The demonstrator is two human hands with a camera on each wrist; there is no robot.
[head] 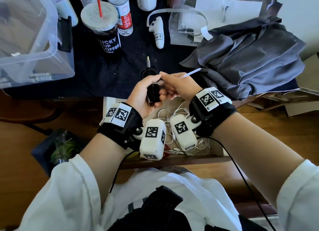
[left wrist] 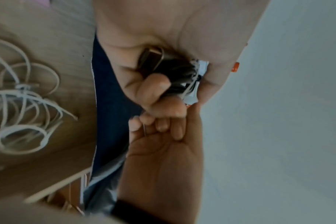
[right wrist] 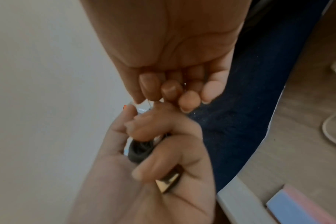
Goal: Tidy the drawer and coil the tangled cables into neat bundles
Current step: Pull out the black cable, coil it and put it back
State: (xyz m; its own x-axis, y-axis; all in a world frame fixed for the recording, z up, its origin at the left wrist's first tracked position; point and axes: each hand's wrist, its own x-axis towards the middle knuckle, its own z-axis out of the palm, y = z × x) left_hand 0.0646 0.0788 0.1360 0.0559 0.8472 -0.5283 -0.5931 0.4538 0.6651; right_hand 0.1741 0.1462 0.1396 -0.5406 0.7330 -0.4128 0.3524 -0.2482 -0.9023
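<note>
Mid-bundling: left hand (head: 144,92) clamped round the coiled black cable (head: 152,91) above the open drawer (head: 217,149), right hand (head: 174,85) pinching a white cable tie (head: 189,73) at the coil; next, probably cinch it without letting loops spring.

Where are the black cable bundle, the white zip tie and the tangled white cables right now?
black cable bundle (head: 152,92): head view, coil's middle in the left hand.
white zip tie (head: 191,73): head view, free tail beyond the right hand.
tangled white cables (head: 174,113): head view, loops in the drawer.
</note>
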